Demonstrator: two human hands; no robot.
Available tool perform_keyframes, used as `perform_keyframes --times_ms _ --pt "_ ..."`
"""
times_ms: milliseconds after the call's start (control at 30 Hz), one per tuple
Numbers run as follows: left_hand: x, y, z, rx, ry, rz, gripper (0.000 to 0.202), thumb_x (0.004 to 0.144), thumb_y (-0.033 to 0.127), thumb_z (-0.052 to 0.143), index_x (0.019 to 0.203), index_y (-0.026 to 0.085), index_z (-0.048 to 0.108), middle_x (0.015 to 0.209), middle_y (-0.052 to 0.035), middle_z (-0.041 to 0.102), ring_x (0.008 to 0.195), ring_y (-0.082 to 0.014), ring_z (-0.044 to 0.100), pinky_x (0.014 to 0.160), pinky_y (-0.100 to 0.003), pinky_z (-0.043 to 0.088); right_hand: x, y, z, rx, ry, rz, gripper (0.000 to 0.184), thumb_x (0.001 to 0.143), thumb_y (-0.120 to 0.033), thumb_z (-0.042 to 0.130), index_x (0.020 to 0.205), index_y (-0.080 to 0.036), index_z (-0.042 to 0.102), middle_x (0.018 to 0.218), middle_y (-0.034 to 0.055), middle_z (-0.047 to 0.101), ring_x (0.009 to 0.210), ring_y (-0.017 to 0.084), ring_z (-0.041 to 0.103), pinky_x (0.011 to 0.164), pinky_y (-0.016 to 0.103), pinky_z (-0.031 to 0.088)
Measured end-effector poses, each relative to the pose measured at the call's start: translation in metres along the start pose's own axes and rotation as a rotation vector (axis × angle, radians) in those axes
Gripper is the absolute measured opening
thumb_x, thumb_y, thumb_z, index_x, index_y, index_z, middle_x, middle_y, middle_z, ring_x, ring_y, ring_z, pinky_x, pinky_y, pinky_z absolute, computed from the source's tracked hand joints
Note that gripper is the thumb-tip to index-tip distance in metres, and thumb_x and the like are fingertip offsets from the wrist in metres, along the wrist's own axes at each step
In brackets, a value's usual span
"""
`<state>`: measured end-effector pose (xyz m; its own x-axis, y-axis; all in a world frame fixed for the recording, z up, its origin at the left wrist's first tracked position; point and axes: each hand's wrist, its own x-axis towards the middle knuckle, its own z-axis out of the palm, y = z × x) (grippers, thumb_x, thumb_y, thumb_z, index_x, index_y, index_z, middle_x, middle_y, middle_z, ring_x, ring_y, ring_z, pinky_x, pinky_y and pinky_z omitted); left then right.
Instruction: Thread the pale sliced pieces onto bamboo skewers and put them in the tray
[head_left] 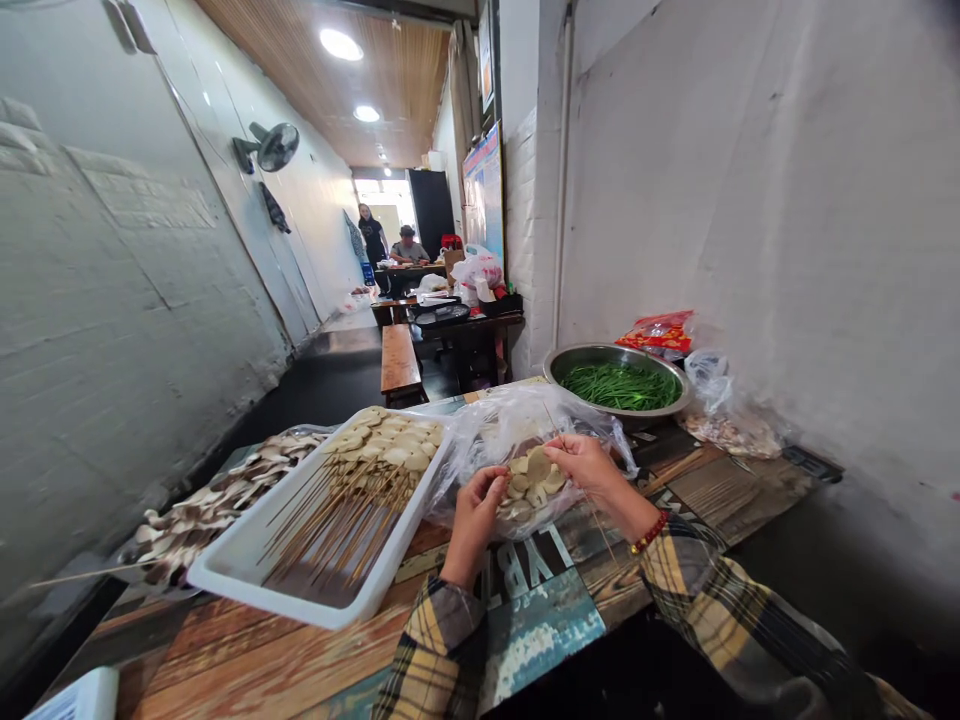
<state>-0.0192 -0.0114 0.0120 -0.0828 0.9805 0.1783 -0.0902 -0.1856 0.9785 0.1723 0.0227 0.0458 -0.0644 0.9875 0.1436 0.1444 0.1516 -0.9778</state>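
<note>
My right hand [583, 462], a red beaded bracelet at its wrist, is closed around a thin bamboo skewer [602, 530]. A pale round slice [538, 463] sits at its fingertips. With thumb and fingers pinched, my left hand [480, 505] is at the left side of the same slices; what it holds is hidden. Beneath both hands, more beige slices [525, 495] lie in an open clear plastic bag [480, 440]. To the left, a white plastic tray [300, 608] holds rows of skewered slices [394, 440], their sticks pointing toward me.
Sliced mushrooms [217, 500] lie in plastic at the far left. A metal bowl of green chives [626, 388] stands at the back right, beside plastic bags [724, 410]. The patterned wooden table [247, 660] runs underneath. A bench [400, 358] and two people are farther back.
</note>
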Motion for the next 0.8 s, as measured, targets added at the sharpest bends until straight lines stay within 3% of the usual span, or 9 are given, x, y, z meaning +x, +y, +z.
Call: perform_keyframes --times_ms 67,233,433,567,700,800 --pt "-0.002 0.004 0.001 -0.088 -0.051 -0.037 0.035 0.073 0.045 0.069 0.094 0.016 0.071 0.092 -0.0084 0.071 0.083 -0.0199 0.063 0.067 -0.025 0.046 -0.010 -0.014 0.008 0.053 -0.053 0.005 0.038 0.074 -0.050 0.063 0.082 -0.013 0.066 0.049 -0.0069 0.045 0.038 0.005 0.032 0.034 0.016 0.020" --pt "-0.007 0.009 0.002 -0.302 -0.209 -0.080 0.042 0.082 0.050 0.059 0.104 0.016 0.070 0.095 -0.0093 0.070 0.078 -0.0181 0.062 0.069 -0.026 0.046 -0.021 -0.030 0.025 0.128 -0.150 0.024 0.034 0.072 -0.047 0.068 0.078 -0.014 0.065 0.051 -0.0062 0.049 0.039 0.006 0.034 0.035 0.017 0.022" --pt "-0.007 0.011 0.002 -0.033 -0.225 0.010 0.034 0.078 0.045 0.065 0.088 0.015 0.074 0.077 -0.0060 0.068 0.071 -0.0169 0.056 0.066 -0.025 0.043 -0.016 -0.028 0.027 -0.344 -0.164 -0.226 0.014 0.077 -0.026 0.062 0.075 -0.015 0.071 0.060 -0.0010 0.062 0.054 0.012 0.052 0.049 0.021 0.034" --pt "-0.007 0.012 0.004 0.081 -0.239 0.051 0.029 0.073 0.043 0.070 0.071 0.014 0.073 0.069 -0.0045 0.066 0.067 -0.0160 0.054 0.062 -0.024 0.042 -0.016 -0.030 0.028 -0.589 -0.217 -0.388 0.012 0.077 -0.019 0.063 0.074 -0.017 0.074 0.069 0.0019 0.068 0.066 0.016 0.059 0.059 0.023 0.038" --pt "-0.008 0.009 0.004 0.027 -0.250 -0.043 0.031 0.071 0.043 0.072 0.065 0.013 0.069 0.059 -0.0009 0.059 0.053 -0.0110 0.047 0.049 -0.021 0.037 -0.022 -0.032 0.024 -0.512 -0.170 -0.393 0.022 0.086 -0.027 0.057 0.096 -0.018 0.074 0.074 0.0034 0.068 0.072 0.018 0.061 0.063 0.025 0.041" --pt "-0.007 0.005 0.003 -0.170 -0.176 -0.136 0.030 0.067 0.042 0.075 0.075 0.013 0.068 0.067 -0.0015 0.063 0.054 -0.0100 0.051 0.050 -0.022 0.042 -0.032 -0.029 0.018 -0.366 -0.152 -0.336 0.037 0.094 -0.036 0.043 0.113 -0.015 0.068 0.059 0.0000 0.058 0.059 0.017 0.056 0.057 0.026 0.040"
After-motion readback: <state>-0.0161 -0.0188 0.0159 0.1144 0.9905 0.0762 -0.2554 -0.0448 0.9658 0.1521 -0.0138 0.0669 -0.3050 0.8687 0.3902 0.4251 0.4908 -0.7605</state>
